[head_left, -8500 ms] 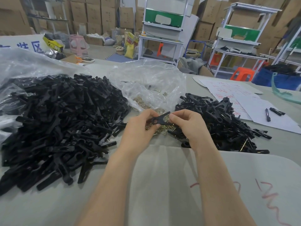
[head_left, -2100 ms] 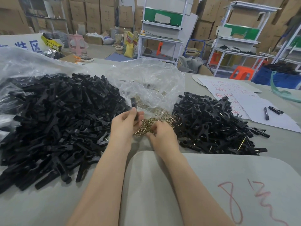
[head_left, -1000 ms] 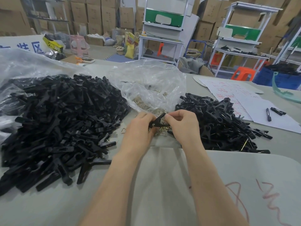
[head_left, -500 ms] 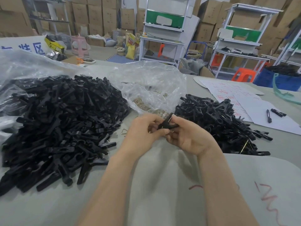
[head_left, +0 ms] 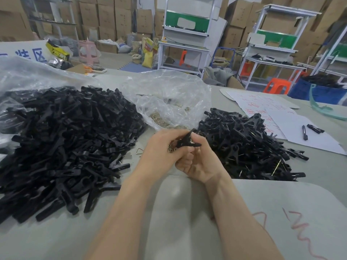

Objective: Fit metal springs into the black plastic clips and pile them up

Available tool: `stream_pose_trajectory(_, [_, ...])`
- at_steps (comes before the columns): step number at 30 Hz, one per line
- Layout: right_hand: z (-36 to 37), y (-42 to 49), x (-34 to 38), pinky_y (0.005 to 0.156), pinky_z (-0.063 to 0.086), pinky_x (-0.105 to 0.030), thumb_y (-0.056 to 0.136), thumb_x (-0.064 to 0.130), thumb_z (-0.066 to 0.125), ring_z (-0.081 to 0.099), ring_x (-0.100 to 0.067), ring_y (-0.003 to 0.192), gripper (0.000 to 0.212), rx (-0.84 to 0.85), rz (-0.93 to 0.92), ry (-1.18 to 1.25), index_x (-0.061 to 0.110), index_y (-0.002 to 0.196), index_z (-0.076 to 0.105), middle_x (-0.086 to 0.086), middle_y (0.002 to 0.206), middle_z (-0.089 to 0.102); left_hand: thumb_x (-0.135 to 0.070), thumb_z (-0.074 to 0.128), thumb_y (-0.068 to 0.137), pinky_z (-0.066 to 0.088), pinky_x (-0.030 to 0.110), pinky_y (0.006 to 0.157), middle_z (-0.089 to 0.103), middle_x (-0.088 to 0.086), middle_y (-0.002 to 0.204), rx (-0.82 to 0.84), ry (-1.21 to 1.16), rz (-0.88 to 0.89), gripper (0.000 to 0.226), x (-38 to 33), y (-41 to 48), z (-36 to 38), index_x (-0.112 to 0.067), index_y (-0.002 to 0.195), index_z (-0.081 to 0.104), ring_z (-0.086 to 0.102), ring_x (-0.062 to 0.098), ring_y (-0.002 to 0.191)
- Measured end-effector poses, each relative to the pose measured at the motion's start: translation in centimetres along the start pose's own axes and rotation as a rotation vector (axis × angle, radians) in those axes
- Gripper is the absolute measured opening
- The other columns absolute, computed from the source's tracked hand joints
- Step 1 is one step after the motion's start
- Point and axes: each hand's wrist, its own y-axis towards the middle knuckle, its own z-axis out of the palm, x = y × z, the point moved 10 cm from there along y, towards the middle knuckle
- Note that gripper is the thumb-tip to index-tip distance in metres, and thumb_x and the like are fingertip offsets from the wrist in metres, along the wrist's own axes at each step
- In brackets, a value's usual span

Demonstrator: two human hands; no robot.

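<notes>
A black plastic clip is held between both hands above the table's middle. My left hand grips its left end and my right hand pinches its right end, palm turned up. A bit of metal spring shows at the clip's middle. A large heap of black clip parts lies to the left. A smaller pile of clips with springs lies to the right. Loose brass-coloured springs sit in a clear plastic bag behind my hands, and one spring lies on the table.
White paper sheets with red writing, a pen and a lone clip lie at the right. A pale mat with red marks covers the near table. A larger plastic bag lies far left. Shelves and cardboard boxes stand behind.
My right hand has rolled palm up under the clip since a second ago. Both hands stay together on the clip and have drifted slightly toward me.
</notes>
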Motion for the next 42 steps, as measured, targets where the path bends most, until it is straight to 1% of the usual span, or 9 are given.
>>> stream_pose_trajectory(3, [0.1, -0.2, 0.0, 0.045, 0.030, -0.015, 0.050, 0.042, 0.088, 0.033, -0.005, 0.037, 0.044, 0.025, -0.018, 0.018, 0.007, 0.072, 0.071, 0.006, 0.043, 0.035, -0.032, 0.069, 0.072, 0.044, 0.021, 0.080, 0.066, -0.015, 0.085, 0.010, 0.025, 0.007, 0.039, -0.2, 0.0, 0.1, -0.042, 0.107, 0.057, 0.058, 0.009, 0.083])
stream_pose_trajectory(9, [-0.9, -0.1, -0.3, 0.044, 0.027, -0.015, 0.075, 0.039, 0.059, 0.034, -0.004, 0.036, 0.033, -0.037, -0.004, -0.023, 0.010, 0.070, 0.073, 0.007, 0.042, 0.038, -0.017, 0.078, 0.075, 0.040, 0.005, 0.069, 0.066, -0.017, 0.083, 0.027, -0.003, 0.003, 0.029, -0.1, -0.2, 0.2, -0.033, 0.096, 0.067, 0.057, -0.003, 0.076])
stream_pose_trajectory(13, [-2.1, -0.5, 0.9, 0.049, 0.031, -0.018, 0.068, 0.068, 0.061, 0.039, -0.008, 0.045, 0.061, -0.119, 0.003, -0.268, 0.015, 0.096, 0.069, 0.002, 0.057, 0.053, -0.016, 0.077, 0.077, 0.031, 0.001, 0.093, 0.058, -0.010, 0.127, 0.009, 0.055, -0.039, 0.026, 1.1, 0.1, 0.0, -0.017, 0.103, 0.072, 0.052, -0.008, 0.107])
stream_pose_trajectory(15, [-3.1, -1.0, 2.1, 0.053, 0.037, -0.021, 0.066, 0.077, 0.062, 0.044, -0.011, 0.052, 0.069, -0.237, 0.007, -0.481, 0.020, 0.106, 0.069, 0.002, 0.066, 0.058, -0.019, 0.076, 0.079, 0.024, 0.000, 0.097, 0.051, -0.008, 0.135, 0.030, 0.135, -0.071, 0.025, 1.9, 0.0, 0.3, -0.017, 0.104, 0.071, 0.048, 0.002, 0.119])
stream_pose_trajectory(20, [-1.9, -2.3, 7.0, 0.060, 0.043, -0.022, 0.089, 0.020, 0.064, 0.055, -0.011, 0.062, 0.010, -0.527, -0.338, -1.006, 0.014, 0.092, 0.071, -0.001, 0.075, 0.066, -0.028, 0.072, 0.082, 0.029, 0.020, 0.105, 0.038, -0.008, 0.146, 0.106, 0.195, -0.173, 0.042, 3.2, -0.3, 1.4, -0.022, 0.123, 0.062, 0.040, 0.008, 0.131])
stream_pose_trajectory(26, [-3.4, -7.4, 12.1, 0.096, 0.035, -0.037, 0.096, 0.015, 0.047, 0.040, -0.030, 0.124, 0.025, -1.196, -0.407, -1.481, 0.019, 0.115, 0.063, -0.007, 0.125, 0.056, -0.027, 0.063, 0.090, 0.042, 0.011, 0.080, 0.058, -0.006, 0.119, -0.313, -0.077, -0.322, 0.023, 4.2, -0.6, -3.4, -0.027, 0.112, 0.059, 0.055, -0.004, 0.097])
stream_pose_trajectory(30, [2.3, -4.5, 10.5, 0.098, 0.035, -0.029, 0.094, 0.012, 0.049, 0.050, -0.022, 0.113, 0.026, -0.888, -0.645, -1.504, 0.013, 0.115, 0.063, -0.007, 0.120, 0.061, -0.018, 0.051, 0.096, 0.048, 0.010, 0.080, 0.064, -0.001, 0.108, -0.751, -0.253, -0.342, 0.014, 4.9, -2.6, -8.1, -0.018, 0.106, 0.061, 0.060, 0.005, 0.096])
stream_pose_trajectory(35, [8.8, 4.8, -0.2, 0.102, 0.038, -0.035, 0.089, 0.017, 0.058, 0.049, -0.029, 0.120, 0.047, -0.113, -0.266, -1.701, 0.019, 0.135, 0.052, -0.013, 0.129, 0.056, -0.013, 0.043, 0.096, 0.051, 0.029, 0.091, 0.060, -0.003, 0.105, -1.040, -0.372, -0.356, 0.020, 6.0, -4.9, -11.2, -0.013, 0.108, 0.059, 0.060, 0.014, 0.104])
stream_pose_trajectory(42, [9.3, 8.2, -3.1, 0.086, 0.040, -0.043, 0.097, 0.015, 0.045, 0.051, -0.040, 0.110, 0.029, -0.228, -0.242, -1.767, 0.003, 0.122, 0.052, -0.022, 0.125, 0.046, -0.011, 0.044, 0.093, 0.049, 0.029, 0.093, 0.060, 0.008, 0.118, -1.151, -0.439, -0.390, 0.022, 7.0, -5.9, -11.8, -0.017, 0.109, 0.059, 0.058, 0.017, 0.108])
